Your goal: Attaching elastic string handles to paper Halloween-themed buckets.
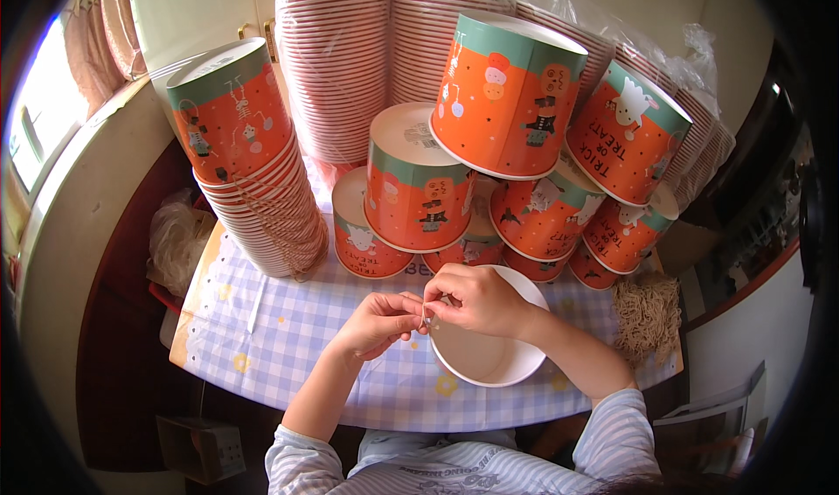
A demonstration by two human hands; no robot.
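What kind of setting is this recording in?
Probably a home used for piecework: a table with a blue checked cloth, piles of orange printed paper tubs, bagged stacks of pale bowls, a curtained window.

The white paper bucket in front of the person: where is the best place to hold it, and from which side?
Grip the white paper bucket at its rim on the near side, coming from above. Its open mouth faces up, so the thin rim is free to pinch there; both hands, left hand and right hand, crowd the far rim.
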